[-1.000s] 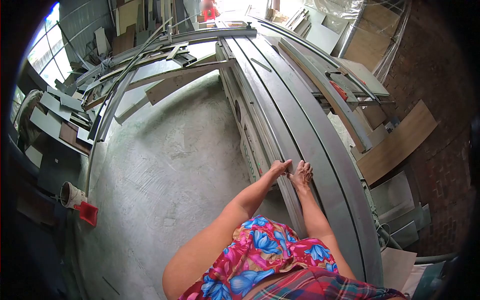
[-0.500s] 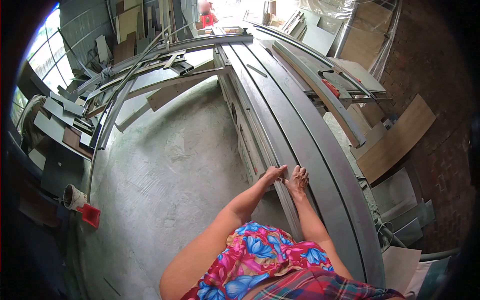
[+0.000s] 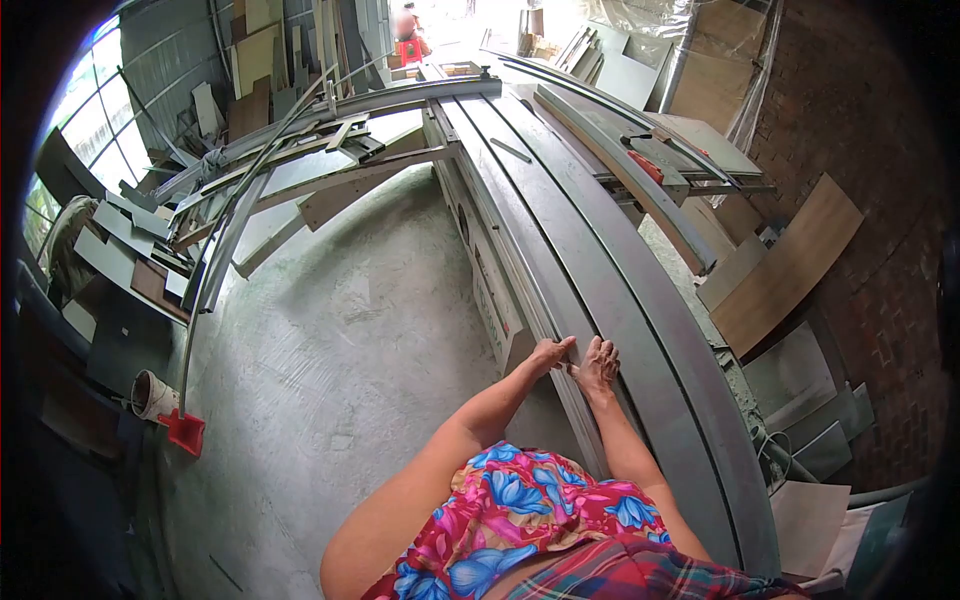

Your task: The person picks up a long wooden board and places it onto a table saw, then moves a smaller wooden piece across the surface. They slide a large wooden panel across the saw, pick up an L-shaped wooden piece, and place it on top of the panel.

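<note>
A long grey sliding table [image 3: 640,330] of a panel saw runs from near me to the far end of the workshop. My left hand [image 3: 549,353] grips the near left edge of that table, fingers curled over the rail. My right hand [image 3: 599,364] rests just beside it on the same rail, fingers bent down onto the metal. The two hands almost touch. Both forearms reach forward from my flowered sleeve.
A grey crosscut fence [image 3: 620,170] with a red stop [image 3: 647,166] lies across the table farther on. Wood panels [image 3: 790,265] lean at the right by a brick wall. Offcuts [image 3: 130,250] pile up at the left. A red dustpan [image 3: 185,432] sits on the concrete floor.
The view has shifted, so the table and both hands sit slightly lower and nearer. My hands keep the same hold on the rail.
</note>
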Tool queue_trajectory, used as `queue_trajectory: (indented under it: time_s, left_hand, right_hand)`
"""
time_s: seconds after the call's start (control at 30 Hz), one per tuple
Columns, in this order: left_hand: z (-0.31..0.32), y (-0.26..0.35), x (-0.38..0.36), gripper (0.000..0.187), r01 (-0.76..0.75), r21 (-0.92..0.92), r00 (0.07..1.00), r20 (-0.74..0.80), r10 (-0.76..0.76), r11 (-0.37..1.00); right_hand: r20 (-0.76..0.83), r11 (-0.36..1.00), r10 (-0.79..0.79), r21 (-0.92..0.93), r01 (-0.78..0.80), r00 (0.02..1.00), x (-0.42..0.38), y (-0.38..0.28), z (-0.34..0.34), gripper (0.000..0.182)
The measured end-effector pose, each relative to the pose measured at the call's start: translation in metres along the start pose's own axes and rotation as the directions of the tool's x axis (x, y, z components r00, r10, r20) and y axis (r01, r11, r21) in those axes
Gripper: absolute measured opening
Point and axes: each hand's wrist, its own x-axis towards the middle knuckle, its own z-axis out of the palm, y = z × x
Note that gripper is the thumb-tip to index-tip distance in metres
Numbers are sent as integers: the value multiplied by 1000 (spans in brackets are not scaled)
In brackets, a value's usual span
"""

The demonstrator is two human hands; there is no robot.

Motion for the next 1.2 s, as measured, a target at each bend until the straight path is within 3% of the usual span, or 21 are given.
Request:
queue_trajectory:
  time_s: [0.17,0.37,0.57,0.67,0.77,1.2]
  left_hand:
    - [13,-4,-33,61,-68,-48,998,0,68,997]
    - [28,-15,-48,59,-4,24,1000,-6,4,1000]
    - [47,-37,-57,59,-39,5,999,-25,40,999]
    - [53,-24,-96,60,-56,-37,997,-48,54,998]
    - [57,-46,-74,60,-34,52,999,-19,35,998]
    - [79,-77,-89,66,-69,62,993,103,62,996]
  right_hand:
    - [-26,1000,-10,-15,9,1000,-23,12,2,63]
    - [-45,1000,-8,-16,7,999,-48,24,-1,63]
    - [-13,999,-8,-35,8,1000,-72,32,-12,67]
    - [-26,999,-7,-37,6,1000,-85,34,-17,67]
    - [-31,1000,-2,-24,1,1000,-96,39,-19,66]
    - [-56,1000,-9,-13,8,998,-143,60,-26,65]
